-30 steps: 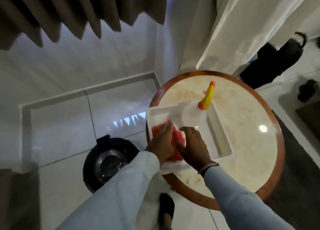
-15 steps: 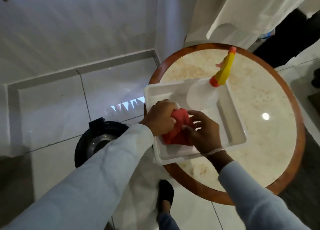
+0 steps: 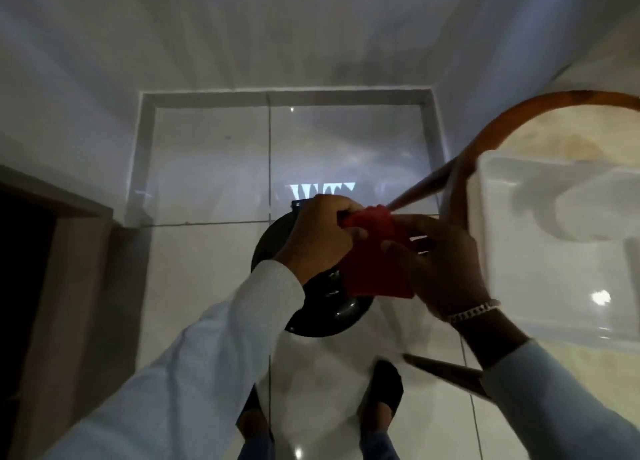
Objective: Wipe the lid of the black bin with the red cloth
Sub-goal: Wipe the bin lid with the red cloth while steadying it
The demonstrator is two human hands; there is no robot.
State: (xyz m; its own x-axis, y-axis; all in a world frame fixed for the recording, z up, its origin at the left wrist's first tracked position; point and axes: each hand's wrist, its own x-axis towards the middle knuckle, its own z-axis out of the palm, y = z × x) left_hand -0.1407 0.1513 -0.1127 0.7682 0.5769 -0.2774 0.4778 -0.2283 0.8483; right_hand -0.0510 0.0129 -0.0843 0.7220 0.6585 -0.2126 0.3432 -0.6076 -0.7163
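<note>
The red cloth (image 3: 375,255) hangs in the air between both hands, above the black bin (image 3: 332,316) on the floor. My left hand (image 3: 317,238) grips the cloth's upper left edge. My right hand (image 3: 440,262) pinches its right side with thumb and fingers. The bin's round shiny lid shows only partly, below the cloth and behind my left wrist. I cannot tell whether the cloth touches the lid.
A round marble table with a wooden rim (image 3: 485,134) stands at the right, with a white plastic tray (image 3: 491,252) on it. My two feet in dark shoes (image 3: 384,387) stand on the pale tiles. A dark wooden frame (image 3: 69,238) is at the left.
Both hands lifted the red cloth out of the white tray and carried it left, over the black bin. The view swung left and down toward the floor.
</note>
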